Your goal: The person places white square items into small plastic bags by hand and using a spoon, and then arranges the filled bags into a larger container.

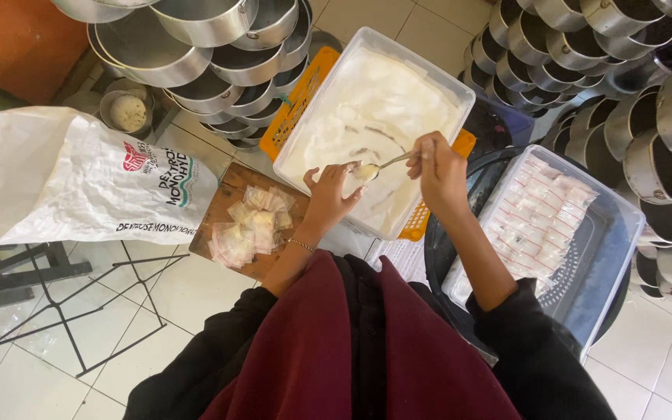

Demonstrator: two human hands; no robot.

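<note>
Seen from above, two bare hands over a large clear rectangular plastic tub of white powder (367,109).

Right hand (439,173): fingers closed around the handle of a thin metal spoon (386,164), bowl pointing toward the left hand, heaped with a little powder.

Left hand (328,196): fingers curled and pinched around a small clear plastic bag (366,171), held at the spoon's tip, just above the tub's near edge.

Just left of the left hand: a brown wooden board (223,204) carrying a loose pile of small filled clear sachets (250,224). Farther left: a big crumpled white sack (71,179).

Right of the right hand: a second clear plastic tub (612,233) with flat empty zip bags (542,218) stacked inside.

Beyond both hands, well apart: stacks of round metal baking tins (211,47). Under the powder tub: an orange plastic crate (293,105).
</note>
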